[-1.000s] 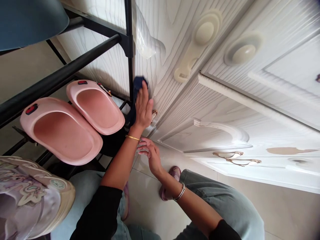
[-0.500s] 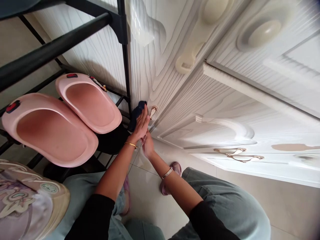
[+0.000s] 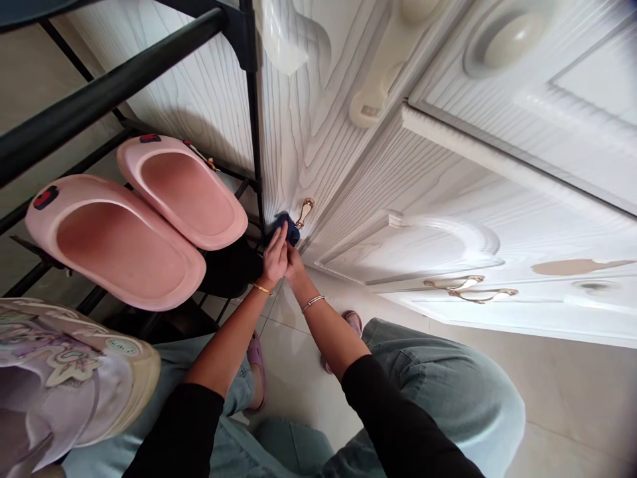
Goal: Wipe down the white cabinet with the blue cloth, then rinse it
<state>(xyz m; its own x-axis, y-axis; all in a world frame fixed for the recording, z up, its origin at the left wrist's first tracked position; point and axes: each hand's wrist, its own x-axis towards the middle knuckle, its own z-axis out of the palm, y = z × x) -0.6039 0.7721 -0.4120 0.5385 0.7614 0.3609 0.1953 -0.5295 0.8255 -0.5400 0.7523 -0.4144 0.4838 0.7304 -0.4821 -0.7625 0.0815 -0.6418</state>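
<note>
Both hands meet low down by the white wood-grain cabinet door (image 3: 333,166). My left hand (image 3: 275,260), with a gold bangle at the wrist, has its long fingers laid over a bunched navy cloth (image 3: 285,229), holding it against the door's lower part. Close against it is my right hand (image 3: 294,264), wearing a silver bangle. Its fingers curl in behind the left hand, just below the cloth; their tips are hidden. Right beside the cloth a small gold and white handle (image 3: 305,212) is fixed to the door.
A black shoe rack (image 3: 256,133) stands at the left, holding pink clogs (image 3: 114,245). A pale lilac sneaker (image 3: 94,378) is below them. White drawers with more handles (image 3: 468,285) extend to the right. A cream safety latch (image 3: 371,99) spans the cabinet. My knees flank the tiled floor (image 3: 293,372).
The navy cloth has shifted right, closer to the handle, and shows more bunched. My right hand has come up nearer to it. The whole view has tilted slightly.
</note>
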